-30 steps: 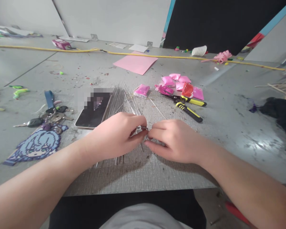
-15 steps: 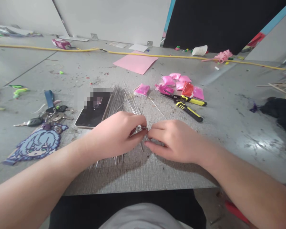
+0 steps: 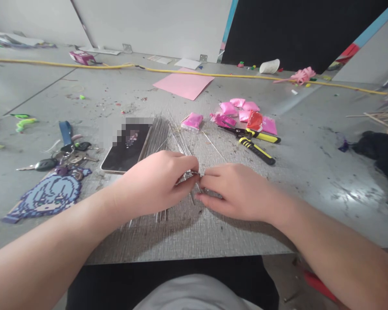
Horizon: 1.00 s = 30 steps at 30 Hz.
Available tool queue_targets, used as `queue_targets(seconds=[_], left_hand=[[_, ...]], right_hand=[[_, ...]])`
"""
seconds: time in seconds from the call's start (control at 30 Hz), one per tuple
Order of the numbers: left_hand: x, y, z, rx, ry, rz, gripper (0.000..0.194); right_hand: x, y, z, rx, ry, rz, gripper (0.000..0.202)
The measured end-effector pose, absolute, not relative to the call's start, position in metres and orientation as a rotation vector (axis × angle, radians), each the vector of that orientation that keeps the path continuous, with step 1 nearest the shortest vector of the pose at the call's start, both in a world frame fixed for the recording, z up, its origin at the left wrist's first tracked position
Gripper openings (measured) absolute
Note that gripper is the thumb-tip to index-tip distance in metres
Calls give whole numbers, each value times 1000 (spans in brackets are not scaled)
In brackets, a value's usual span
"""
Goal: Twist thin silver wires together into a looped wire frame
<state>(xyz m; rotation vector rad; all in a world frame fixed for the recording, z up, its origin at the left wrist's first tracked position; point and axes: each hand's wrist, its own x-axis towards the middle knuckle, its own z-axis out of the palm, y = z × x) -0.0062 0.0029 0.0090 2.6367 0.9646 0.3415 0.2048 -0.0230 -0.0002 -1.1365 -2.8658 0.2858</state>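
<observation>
Wire (image 3: 192,173), apparently worked into a small bunched piece, sits between the person's two hands over the near part of the tabletop (image 3: 210,241). The left hand (image 3: 163,181) has its fingers closed to a narrow pinch around it, thumb on the near side. The right hand (image 3: 237,189) comes from the other side, its fingertips at the end of the piece, with a slight gap between thumb and the next finger; whether it truly grips anything cannot be told.

Loose strands (image 3: 181,140) run under the hands from a dense bundle of thin rods (image 3: 158,133), which lies beside a phone (image 3: 124,155). Because they cross right beneath the work, a sleight of the wrist could snag one and scatter the rest. The held piece is so small that a weak pinch might let it slip or spin, and uneven pressure from the two sides could bend it out of shape. Thin cut ends, if sharp, might prick a fingertip.

Pliers (image 3: 248,142) rest beyond the right hand, against pink packets (image 3: 228,109); a careless reach there could let their tips puncture one. Another packet (image 3: 192,121) lies nearer the strands.
</observation>
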Motion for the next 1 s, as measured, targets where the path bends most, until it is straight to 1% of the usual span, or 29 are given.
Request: queue_targets(seconds=[0.7,1.0], left_hand=[[-8,4,8,2686,941,390,12],[-7,6,8,2697,926,404,17]], right_hand=[[204,-21,0,-1118,-2865,316,27],[205,-21,-1,-1095,-2816,283,26]])
